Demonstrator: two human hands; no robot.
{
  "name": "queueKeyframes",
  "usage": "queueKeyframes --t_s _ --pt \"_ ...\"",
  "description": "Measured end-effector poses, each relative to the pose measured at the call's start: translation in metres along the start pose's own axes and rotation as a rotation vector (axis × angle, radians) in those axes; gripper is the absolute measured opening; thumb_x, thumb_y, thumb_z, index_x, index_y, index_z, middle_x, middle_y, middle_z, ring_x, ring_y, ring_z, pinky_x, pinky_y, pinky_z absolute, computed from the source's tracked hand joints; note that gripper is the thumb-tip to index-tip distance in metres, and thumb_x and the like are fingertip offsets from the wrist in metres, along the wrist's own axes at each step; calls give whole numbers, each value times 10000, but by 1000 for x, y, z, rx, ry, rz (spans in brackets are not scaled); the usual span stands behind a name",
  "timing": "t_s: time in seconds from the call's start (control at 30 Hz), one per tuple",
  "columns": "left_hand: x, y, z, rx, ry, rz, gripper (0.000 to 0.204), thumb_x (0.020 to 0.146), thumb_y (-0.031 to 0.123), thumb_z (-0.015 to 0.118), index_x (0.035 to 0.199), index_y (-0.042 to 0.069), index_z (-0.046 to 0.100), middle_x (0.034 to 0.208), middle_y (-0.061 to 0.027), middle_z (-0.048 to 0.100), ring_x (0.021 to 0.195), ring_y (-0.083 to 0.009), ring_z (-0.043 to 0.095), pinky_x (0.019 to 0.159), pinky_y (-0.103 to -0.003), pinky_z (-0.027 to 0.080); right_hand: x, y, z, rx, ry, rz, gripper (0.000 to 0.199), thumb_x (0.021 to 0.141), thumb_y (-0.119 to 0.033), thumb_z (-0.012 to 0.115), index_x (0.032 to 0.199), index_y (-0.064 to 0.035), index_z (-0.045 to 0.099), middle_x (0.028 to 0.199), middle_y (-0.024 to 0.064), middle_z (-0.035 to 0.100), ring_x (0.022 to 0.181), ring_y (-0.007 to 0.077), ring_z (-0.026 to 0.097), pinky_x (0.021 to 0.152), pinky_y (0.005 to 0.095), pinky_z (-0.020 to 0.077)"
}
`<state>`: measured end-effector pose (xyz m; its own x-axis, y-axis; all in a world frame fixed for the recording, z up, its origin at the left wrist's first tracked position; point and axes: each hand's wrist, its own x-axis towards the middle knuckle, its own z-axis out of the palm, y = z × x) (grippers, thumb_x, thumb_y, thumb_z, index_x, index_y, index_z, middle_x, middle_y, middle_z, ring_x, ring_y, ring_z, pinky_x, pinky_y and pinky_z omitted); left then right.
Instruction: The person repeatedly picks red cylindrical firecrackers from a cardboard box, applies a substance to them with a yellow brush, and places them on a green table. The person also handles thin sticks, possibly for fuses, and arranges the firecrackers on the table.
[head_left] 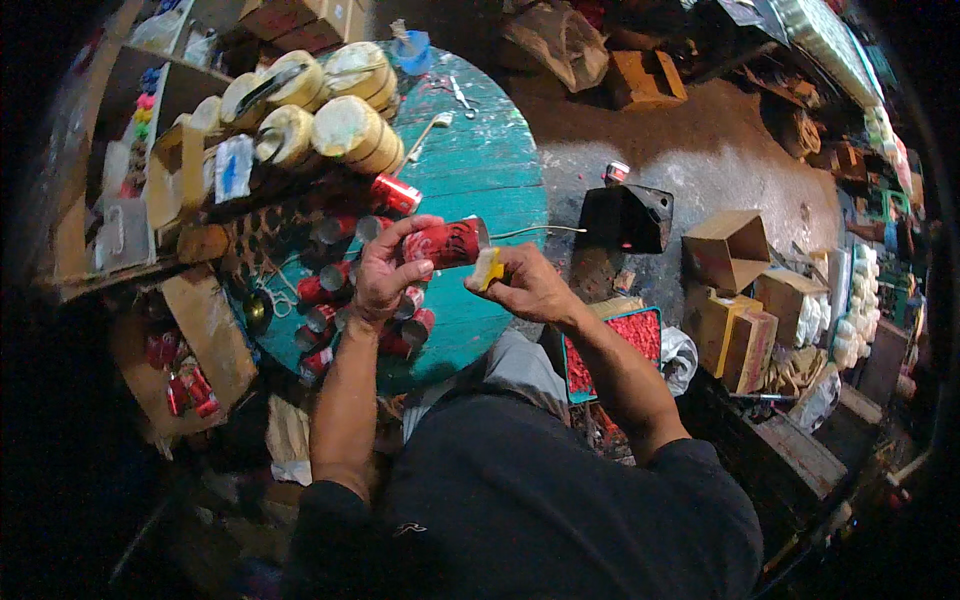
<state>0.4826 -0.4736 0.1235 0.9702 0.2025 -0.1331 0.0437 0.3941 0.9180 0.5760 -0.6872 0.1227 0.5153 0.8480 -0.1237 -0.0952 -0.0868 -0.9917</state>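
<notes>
A red can (455,240) is gripped in the fingers of the left hand (390,270) above the round teal table (495,180), one end turned toward 3 o'clock. At the can's 4 o'clock, a small yellow tool (487,270) is pinched in the closely bent fingers of the right hand (528,284); whether the can is touched by it cannot be told. Further red cans (313,290) are clustered at the table's 8 o'clock, pale cylindrical containers (350,132) are stacked at 10 o'clock, and a pair of scissors (458,95) is seen near 1 o'clock
</notes>
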Motion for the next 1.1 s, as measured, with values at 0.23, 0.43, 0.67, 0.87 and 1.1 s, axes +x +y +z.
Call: queueKeyframes --t_s 0.23,0.43,0.67,0.87,1.1 --pt "-36 -11 -5 -423 312 -123 387 935 204 652 1262 16 566 1090 -90 669 958 -177 660 882 -326 520 -1 -1 43 -461 -39 -137 309 785 -72 663 1090 -104 631 678 187 620 621 386 611 559 435 476" --pt "-42 -17 -30 -705 414 -198 415 961 397 575 1136 28 653 1057 -78 712 971 -220 678 896 -383 536 -18 -38 56 -368 144 -78 388 843 -77 643 1222 -88 557 787 183 635 745 368 647 634 426 495" --pt "-51 3 -28 -692 539 -89 441 959 385 576 1196 16 624 1144 -114 681 1037 -225 657 943 -380 519 -34 -85 35 -443 93 11 318 894 -15 549 1210 -34 574 863 162 648 796 346 648 718 418 518" --pt "-63 -6 -18 -344 583 -68 480 964 399 566 1249 13 587 1120 -92 666 1021 -196 645 923 -344 516 -34 -97 47 -1195 21 -566 454 739 -73 602 1176 48 580 1021 150 586 903 294 592 710 383 529" --pt "-92 -12 -23 -612 592 -145 435 971 430 540 1140 39 628 998 -65 679 885 -181 667 792 -334 549 -30 -79 63 -1194 -34 -643 468 728 -96 612 1173 43 569 1009 147 575 885 275 598 675 365 531"
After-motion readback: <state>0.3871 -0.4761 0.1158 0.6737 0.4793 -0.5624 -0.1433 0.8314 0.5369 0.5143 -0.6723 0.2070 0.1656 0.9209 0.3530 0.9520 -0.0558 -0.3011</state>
